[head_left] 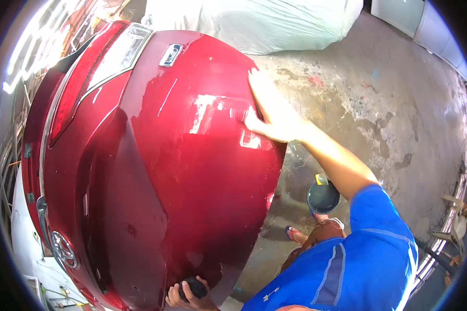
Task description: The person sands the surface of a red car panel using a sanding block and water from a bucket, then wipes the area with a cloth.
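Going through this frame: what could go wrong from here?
1. The left hand grips a black block against the red car panel; trapped grit, if any, might scratch the surface.
2. The right hand rests near the panel's outer edge, so it could slip off the glossy curve.
3. A dark bucket stands close to a sandalled foot; a step might knock it over.

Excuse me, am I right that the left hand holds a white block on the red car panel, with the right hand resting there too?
Not quite: the head view shows the left hand holding a black block, not white, on the red car panel; the right hand rests there too.
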The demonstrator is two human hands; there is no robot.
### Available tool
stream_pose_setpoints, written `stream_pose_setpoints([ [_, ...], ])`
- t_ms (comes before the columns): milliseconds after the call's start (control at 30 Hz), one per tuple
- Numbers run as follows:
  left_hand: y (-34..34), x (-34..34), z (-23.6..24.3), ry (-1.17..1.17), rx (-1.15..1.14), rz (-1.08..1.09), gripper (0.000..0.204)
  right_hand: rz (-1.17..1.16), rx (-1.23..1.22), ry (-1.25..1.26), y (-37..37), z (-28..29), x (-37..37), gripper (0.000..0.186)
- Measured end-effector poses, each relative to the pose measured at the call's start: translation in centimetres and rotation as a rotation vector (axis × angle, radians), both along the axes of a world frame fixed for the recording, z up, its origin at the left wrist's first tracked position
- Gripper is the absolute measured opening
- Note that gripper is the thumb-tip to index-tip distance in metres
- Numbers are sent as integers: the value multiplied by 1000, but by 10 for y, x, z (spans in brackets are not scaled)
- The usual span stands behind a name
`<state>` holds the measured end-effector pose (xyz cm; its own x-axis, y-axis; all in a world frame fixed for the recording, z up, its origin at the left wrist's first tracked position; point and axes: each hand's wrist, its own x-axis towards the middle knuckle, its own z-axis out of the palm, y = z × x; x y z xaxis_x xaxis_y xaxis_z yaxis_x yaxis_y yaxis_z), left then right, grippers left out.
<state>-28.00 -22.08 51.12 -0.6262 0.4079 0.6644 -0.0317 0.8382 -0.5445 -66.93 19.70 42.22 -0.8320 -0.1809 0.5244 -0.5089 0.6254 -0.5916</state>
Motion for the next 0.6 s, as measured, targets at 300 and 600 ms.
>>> stream_pose_setpoints([
  [300,15,1,11,-69,-6,119,46,19,62,298,-65,88,-22,96],
  [600,-6,1,-8,13,29,79,44,22,-14,253,-86,108,-6,89],
])
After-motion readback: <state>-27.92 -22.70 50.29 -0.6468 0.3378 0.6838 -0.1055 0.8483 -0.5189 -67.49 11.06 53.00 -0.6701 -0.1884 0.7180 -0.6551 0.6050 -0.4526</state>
